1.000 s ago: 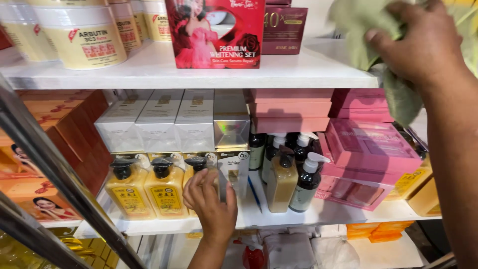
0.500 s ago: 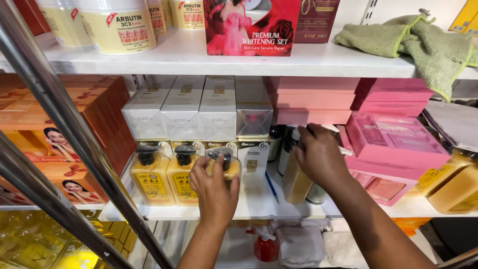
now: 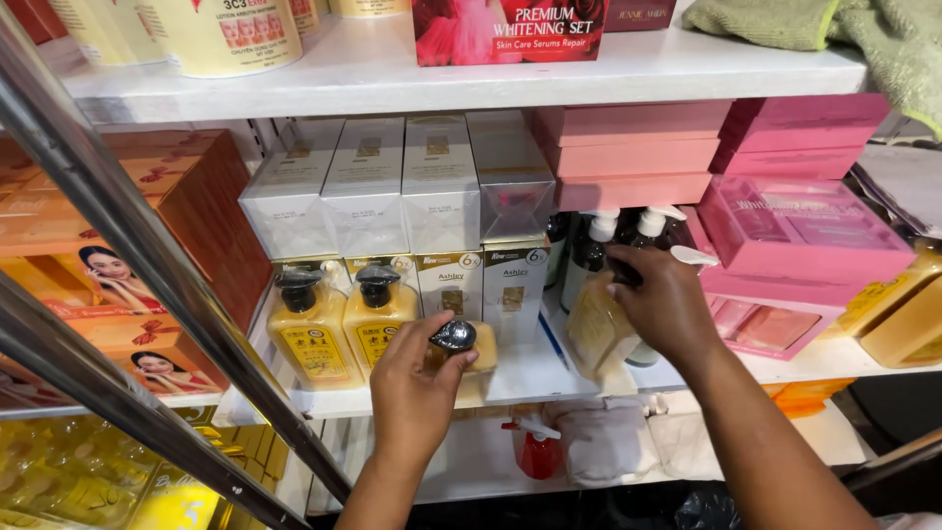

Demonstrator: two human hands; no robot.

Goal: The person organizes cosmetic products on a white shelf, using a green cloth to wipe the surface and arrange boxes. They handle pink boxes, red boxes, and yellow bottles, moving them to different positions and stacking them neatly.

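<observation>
- Head view looked down at a white shelf (image 3: 549,378) stocked with boxes and bottles
- left hand (image 3: 417,388) was closed around a yellow pump bottle (image 3: 461,345), tipped at the shelf's front edge beside two upright yellow bottles (image 3: 339,319)
- right hand (image 3: 667,304) gripped a pale amber bottle (image 3: 599,329) by its neck, just in front of dark bottles (image 3: 594,250) and beside pink boxes (image 3: 795,231)
</observation>
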